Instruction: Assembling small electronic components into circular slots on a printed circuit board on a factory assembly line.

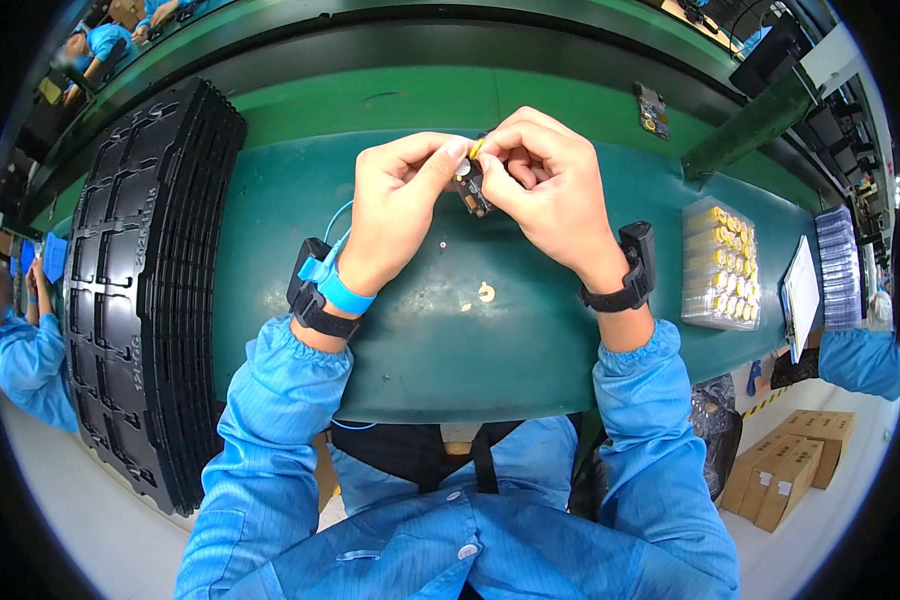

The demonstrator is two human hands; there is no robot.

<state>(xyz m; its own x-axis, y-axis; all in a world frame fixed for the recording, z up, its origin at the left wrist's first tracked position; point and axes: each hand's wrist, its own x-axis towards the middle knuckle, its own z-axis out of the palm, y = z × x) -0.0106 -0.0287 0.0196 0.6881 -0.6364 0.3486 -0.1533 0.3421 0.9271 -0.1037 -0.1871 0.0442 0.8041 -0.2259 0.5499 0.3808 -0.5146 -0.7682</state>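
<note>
Over the far part of the green mat, both my hands meet at a small black circuit board (473, 193). My left hand (400, 195) is closed, thumb and index finger pinched at the board's upper left. My right hand (550, 180) is closed on the board's right side, its other fingers curled in. A small yellow piece (477, 149) shows between the fingertips; which hand grips it, I cannot tell. Below it on the board is a silvery round part (463, 169). A pale yellow ring-shaped scrap (486, 292) lies on the mat, with a tinier scrap (465, 308) beside it.
Stacked black trays (150, 290) stand at the left. To the right are a clear plastic tray (720, 265) of yellow round pieces and a clipboard (801, 290). Another circuit board (652, 110) lies on the far ledge. A blue cord (336, 222) runs from my left wrist strap.
</note>
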